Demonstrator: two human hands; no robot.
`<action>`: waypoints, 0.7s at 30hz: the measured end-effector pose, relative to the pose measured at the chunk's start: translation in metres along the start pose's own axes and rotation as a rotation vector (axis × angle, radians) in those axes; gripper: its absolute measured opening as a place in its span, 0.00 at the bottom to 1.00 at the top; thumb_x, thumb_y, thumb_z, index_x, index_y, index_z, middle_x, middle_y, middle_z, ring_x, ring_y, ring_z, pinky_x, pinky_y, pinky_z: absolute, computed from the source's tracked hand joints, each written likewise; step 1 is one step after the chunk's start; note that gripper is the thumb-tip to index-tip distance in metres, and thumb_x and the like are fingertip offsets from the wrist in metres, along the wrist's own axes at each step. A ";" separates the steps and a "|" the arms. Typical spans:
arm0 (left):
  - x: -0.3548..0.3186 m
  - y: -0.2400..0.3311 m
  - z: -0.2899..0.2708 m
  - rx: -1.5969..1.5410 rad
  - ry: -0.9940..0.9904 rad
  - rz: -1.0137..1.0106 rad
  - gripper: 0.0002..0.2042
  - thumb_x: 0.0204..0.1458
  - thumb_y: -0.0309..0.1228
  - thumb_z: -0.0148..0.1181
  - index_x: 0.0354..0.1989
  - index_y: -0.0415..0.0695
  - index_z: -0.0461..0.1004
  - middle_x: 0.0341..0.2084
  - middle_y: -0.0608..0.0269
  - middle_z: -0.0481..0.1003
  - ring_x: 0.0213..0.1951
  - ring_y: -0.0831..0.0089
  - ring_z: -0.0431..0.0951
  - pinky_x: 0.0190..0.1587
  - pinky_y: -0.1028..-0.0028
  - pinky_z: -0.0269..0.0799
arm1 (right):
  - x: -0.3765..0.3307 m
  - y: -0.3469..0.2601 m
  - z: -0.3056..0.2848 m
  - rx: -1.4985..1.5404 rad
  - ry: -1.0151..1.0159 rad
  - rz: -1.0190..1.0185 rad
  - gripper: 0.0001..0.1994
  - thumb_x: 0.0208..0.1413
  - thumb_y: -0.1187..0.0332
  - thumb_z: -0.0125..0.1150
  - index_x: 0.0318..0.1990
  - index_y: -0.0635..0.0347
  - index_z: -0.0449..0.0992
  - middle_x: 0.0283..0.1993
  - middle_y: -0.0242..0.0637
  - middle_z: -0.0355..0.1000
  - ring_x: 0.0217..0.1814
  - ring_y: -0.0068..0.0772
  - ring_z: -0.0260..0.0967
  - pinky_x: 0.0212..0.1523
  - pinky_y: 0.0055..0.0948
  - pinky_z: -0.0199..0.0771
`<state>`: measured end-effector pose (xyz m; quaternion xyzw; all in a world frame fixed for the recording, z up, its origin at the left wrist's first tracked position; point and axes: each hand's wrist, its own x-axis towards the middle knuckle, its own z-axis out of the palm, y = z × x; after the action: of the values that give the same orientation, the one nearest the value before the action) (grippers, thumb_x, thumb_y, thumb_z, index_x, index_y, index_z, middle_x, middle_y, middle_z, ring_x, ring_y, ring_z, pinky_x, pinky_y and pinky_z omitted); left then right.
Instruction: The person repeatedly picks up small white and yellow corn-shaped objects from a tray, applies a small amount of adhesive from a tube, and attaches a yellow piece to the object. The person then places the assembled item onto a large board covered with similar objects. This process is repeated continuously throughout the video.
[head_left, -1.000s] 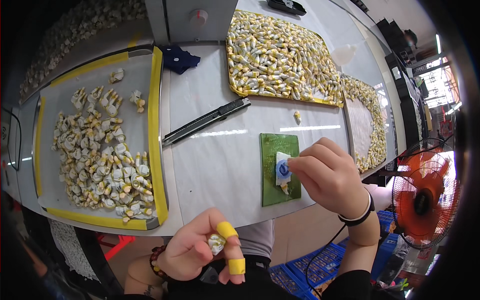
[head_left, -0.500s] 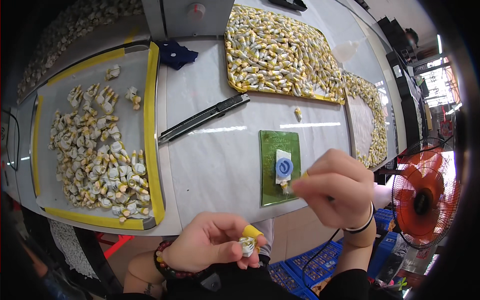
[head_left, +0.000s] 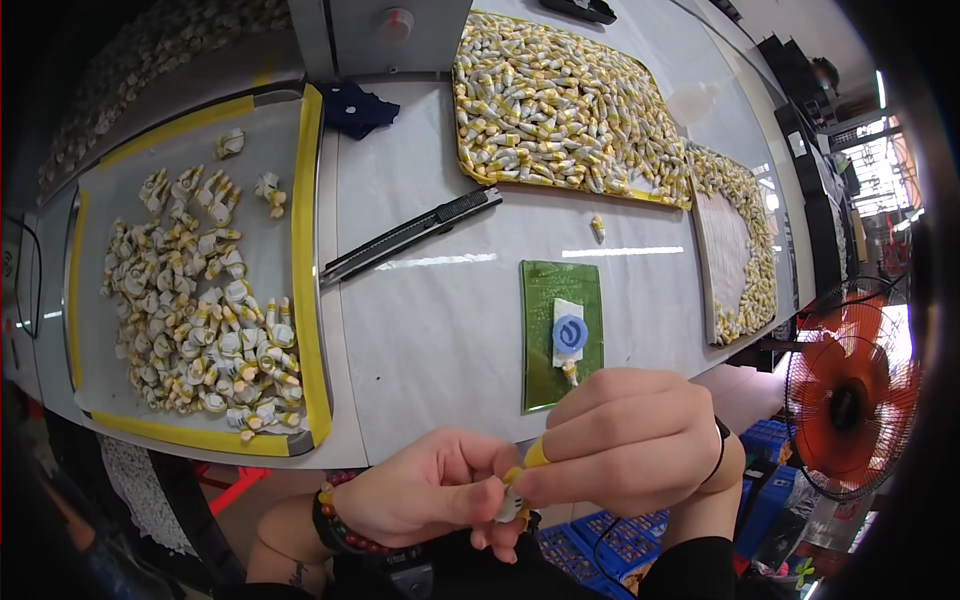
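Observation:
My left hand (head_left: 425, 495) and my right hand (head_left: 625, 440) meet below the table's near edge, both pinching one small white and yellow part (head_left: 512, 505). Yellow finger covers show on my fingertips. Just beyond my right hand lies a green mat (head_left: 545, 300) with a blue round fixture (head_left: 570, 335) on a white base. A small part (head_left: 570, 372) sits at that fixture's near side.
A yellow-edged tray (head_left: 300, 270) at the left holds several loose white and yellow parts. Two trays (head_left: 560, 90) (head_left: 745, 250) at the back right are packed with the same parts. A black utility knife (head_left: 410, 235) lies mid-table, a single part (head_left: 598, 228) beside it. An orange fan (head_left: 850, 400) stands at the right.
My right hand has left the blue fixture and come down to my left hand. My left hand moved right, and both now grip the small part together.

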<state>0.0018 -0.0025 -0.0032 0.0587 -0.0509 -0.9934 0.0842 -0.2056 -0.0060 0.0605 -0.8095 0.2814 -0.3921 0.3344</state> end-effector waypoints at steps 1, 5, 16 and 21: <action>0.000 0.000 0.001 0.010 -0.007 0.009 0.19 0.54 0.43 0.57 0.40 0.36 0.67 0.30 0.61 0.74 0.33 0.76 0.77 0.33 0.83 0.70 | 0.000 0.000 0.000 0.007 -0.004 -0.002 0.09 0.42 0.81 0.58 0.34 0.71 0.76 0.31 0.41 0.70 0.28 0.36 0.68 0.28 0.27 0.70; 0.001 -0.002 0.001 0.041 -0.019 0.018 0.19 0.54 0.43 0.57 0.40 0.37 0.68 0.30 0.63 0.74 0.33 0.77 0.77 0.34 0.83 0.69 | 0.001 -0.001 0.002 -0.002 0.006 -0.021 0.09 0.42 0.81 0.58 0.34 0.71 0.76 0.31 0.42 0.71 0.28 0.36 0.69 0.28 0.27 0.71; -0.002 0.005 0.020 0.481 0.205 0.432 0.14 0.47 0.23 0.65 0.41 0.35 0.69 0.34 0.63 0.74 0.37 0.79 0.74 0.45 0.78 0.69 | -0.005 -0.009 0.009 -0.138 0.162 0.025 0.08 0.42 0.77 0.60 0.33 0.68 0.77 0.31 0.40 0.72 0.28 0.34 0.70 0.28 0.24 0.72; -0.004 0.004 0.017 0.900 0.291 0.646 0.12 0.44 0.25 0.68 0.35 0.35 0.73 0.28 0.62 0.76 0.30 0.79 0.76 0.35 0.80 0.70 | -0.002 -0.029 0.013 -0.184 0.175 0.165 0.04 0.40 0.77 0.65 0.27 0.60 0.78 0.30 0.35 0.75 0.29 0.31 0.72 0.28 0.26 0.73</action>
<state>0.0046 -0.0039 0.0147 0.2062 -0.4724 -0.7793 0.3564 -0.1904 0.0179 0.0755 -0.7735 0.4097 -0.4051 0.2641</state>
